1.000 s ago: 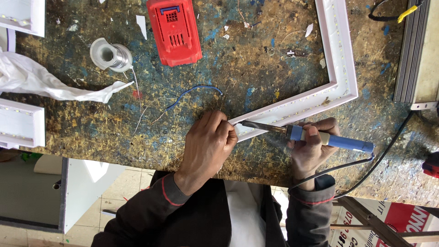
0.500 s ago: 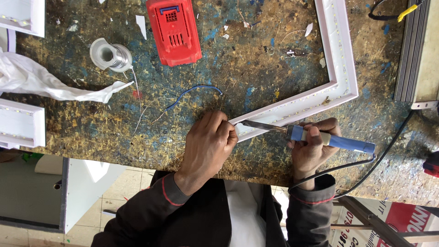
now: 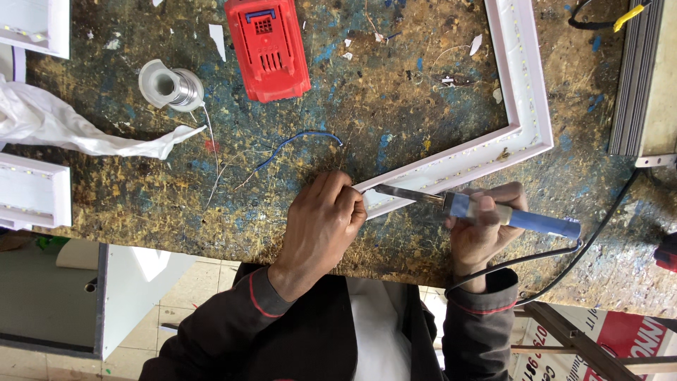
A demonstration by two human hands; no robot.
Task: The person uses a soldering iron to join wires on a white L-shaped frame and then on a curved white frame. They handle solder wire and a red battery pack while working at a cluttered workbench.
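Observation:
My left hand (image 3: 321, 226) is curled with its fingertips pinched at the near end of a white L-shaped frame (image 3: 525, 106) that has a strip of small lights along its inside. Whether a thin wire is also between the fingers is hidden. My right hand (image 3: 483, 226) grips a soldering iron with a blue handle (image 3: 543, 224). Its metal tip (image 3: 395, 192) points left and lies on the frame's end, close to my left fingertips. A black cord (image 3: 564, 257) runs from the handle off to the right.
On the paint-stained bench lie a red battery pack (image 3: 268, 46), a spool of solder (image 3: 173, 86) with a loose strand, a thin blue wire (image 3: 303, 137), a crumpled white sheet (image 3: 63, 127), white frame pieces (image 3: 32, 194) at the left and a grey ribbed box (image 3: 645, 77) at the right.

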